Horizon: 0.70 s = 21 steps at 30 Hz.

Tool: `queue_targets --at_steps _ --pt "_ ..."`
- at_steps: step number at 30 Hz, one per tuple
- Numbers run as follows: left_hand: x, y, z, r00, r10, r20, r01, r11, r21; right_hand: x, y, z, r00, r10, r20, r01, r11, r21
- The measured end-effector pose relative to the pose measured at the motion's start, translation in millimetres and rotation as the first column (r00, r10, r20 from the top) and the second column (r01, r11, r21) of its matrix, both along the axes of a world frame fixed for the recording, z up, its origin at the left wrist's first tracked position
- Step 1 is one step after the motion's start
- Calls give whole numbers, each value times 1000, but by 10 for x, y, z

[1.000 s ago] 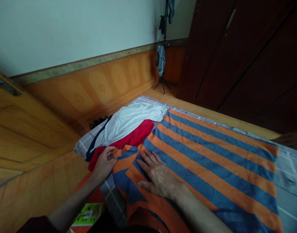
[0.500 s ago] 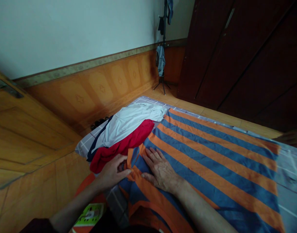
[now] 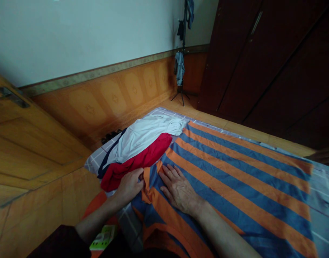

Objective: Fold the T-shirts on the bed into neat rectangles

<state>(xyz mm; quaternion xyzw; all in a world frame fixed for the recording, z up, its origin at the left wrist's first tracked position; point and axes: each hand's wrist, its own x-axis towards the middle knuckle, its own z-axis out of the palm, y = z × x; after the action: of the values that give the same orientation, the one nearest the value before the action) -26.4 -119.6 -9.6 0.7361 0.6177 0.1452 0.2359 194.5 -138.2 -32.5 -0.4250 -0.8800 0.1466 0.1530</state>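
An orange and blue striped shirt (image 3: 229,168) lies spread over a checked bed cover (image 3: 324,193), its neckline toward me. My left hand (image 3: 130,184) pinches the edge of a sleeve at the shirt's left side, thumb and fingers closed on the cloth. Beside it my right hand (image 3: 177,186) rests flat on the shirt with the fingers stretched out. The cloth between the two hands is bunched in small folds. Just beyond my left hand lie a red garment (image 3: 142,161) and a white garment (image 3: 148,134), partly overlapping.
A wooden door (image 3: 32,143) stands at the left. Dark shoes (image 3: 110,136) sit on the floor by the wall. At the back is a coat stand (image 3: 183,71) with clothes, beside a dark wardrobe (image 3: 261,64). A green and white item (image 3: 103,236) lies below my left arm.
My left hand has shifted slightly up along the sleeve edge, and the cloth there has moved. My right hand stays flat in nearly the same spot. The view has tilted slightly.
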Motion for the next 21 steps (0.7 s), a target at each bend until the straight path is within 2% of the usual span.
queue_targets --at_steps 2,5,9,12,16,19,21 --pt "-24 45 42 997 -6 82 7 1000 -13 5 2 5 1000 1 -2 -1 1000 -1" --pt "-107 127 142 973 73 218 -81 996 27 9 6 3 1000 2 -7 -2 1000 -8" --pt "-215 239 209 962 191 198 -217 969 121 9 8 -7 1000 2 -18 -2 1000 -27" --pt "-208 220 190 984 137 109 -150 982 113 9 7 -10 1000 -4 -19 3 1000 -28" --pt "-99 -18 155 993 101 62 -100 995 -14 10 7 -16 1000 0 -17 0 1000 -13" --pt "-57 -193 131 1000 -15 25 16 1000 -12 7 9 -22 1000 0 -9 0 1000 -1" --pt "-94 -204 109 998 -63 13 63 998 -11 3 11 -24 1000 -4 -4 4 1000 5"
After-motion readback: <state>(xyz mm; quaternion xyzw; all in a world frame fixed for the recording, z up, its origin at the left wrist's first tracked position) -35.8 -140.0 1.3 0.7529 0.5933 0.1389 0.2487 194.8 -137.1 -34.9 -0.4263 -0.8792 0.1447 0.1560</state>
